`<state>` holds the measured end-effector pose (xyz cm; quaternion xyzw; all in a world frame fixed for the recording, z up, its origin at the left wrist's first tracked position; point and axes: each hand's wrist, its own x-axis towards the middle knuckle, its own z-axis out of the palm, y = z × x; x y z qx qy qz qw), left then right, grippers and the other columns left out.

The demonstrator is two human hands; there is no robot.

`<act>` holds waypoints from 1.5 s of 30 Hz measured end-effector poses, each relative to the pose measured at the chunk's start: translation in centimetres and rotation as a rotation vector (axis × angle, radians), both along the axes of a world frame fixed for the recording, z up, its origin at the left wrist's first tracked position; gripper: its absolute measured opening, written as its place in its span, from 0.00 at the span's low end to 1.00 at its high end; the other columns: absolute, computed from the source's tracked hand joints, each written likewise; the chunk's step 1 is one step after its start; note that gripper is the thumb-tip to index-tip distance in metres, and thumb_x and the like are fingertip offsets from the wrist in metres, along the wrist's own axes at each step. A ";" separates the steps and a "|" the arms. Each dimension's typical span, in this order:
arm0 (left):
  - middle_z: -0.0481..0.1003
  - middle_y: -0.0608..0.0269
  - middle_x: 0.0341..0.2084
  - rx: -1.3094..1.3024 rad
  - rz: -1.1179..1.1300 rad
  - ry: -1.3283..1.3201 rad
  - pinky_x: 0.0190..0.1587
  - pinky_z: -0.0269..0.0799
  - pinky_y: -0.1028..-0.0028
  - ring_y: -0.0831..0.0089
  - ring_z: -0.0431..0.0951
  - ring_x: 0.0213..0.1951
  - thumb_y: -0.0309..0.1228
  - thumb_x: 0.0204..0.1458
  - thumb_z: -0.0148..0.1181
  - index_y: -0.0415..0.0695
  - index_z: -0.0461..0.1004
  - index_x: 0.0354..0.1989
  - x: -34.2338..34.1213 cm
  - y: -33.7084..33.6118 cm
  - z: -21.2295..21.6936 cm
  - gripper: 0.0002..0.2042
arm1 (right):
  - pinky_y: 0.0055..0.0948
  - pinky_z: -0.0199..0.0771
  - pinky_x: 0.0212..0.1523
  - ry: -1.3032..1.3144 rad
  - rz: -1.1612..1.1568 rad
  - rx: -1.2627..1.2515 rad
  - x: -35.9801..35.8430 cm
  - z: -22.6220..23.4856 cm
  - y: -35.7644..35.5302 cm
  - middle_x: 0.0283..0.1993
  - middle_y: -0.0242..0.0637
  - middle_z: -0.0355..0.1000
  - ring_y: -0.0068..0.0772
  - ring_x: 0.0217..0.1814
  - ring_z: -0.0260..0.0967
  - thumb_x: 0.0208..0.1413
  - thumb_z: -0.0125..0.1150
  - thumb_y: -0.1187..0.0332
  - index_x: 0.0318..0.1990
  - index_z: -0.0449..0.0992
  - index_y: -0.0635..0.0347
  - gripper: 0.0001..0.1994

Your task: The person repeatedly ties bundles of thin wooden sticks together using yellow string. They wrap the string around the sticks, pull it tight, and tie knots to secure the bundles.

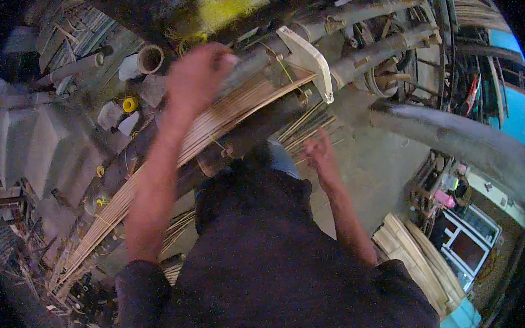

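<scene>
A row of thin tan strips, bamboo by their look (229,106), runs slantwise from the lower left up to the centre, along a dark pole (260,125). Over the far side of these strips is my left hand (200,74), smeared by motion, so whether its fingers hold anything is unclear. My right hand (319,154) hangs to the right of the pole with its fingers apart, holding nothing visible. A pale curved wooden bar (310,59) crosses the right end of the strips. Yellow ties (216,143) show along them.
Loose thin sticks (303,134) lie below the pole near my right hand. A yellow tape roll (129,104) and an open tube (150,59) sit at the left. Thick poles (382,51) stretch across the far right; a large grey log (453,134) lies nearer.
</scene>
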<state>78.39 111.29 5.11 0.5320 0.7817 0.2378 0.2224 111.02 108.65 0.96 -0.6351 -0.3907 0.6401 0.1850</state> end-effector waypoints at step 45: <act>0.78 0.52 0.41 -0.092 0.258 -0.042 0.49 0.69 0.68 0.61 0.76 0.47 0.50 0.56 0.53 0.45 0.76 0.48 -4.0 4.3 -3.7 0.22 | 0.43 0.71 0.49 0.105 1.127 0.983 -0.1 -1.6 4.6 0.41 0.46 0.74 0.48 0.47 0.71 0.46 0.62 0.70 0.46 0.75 0.56 0.17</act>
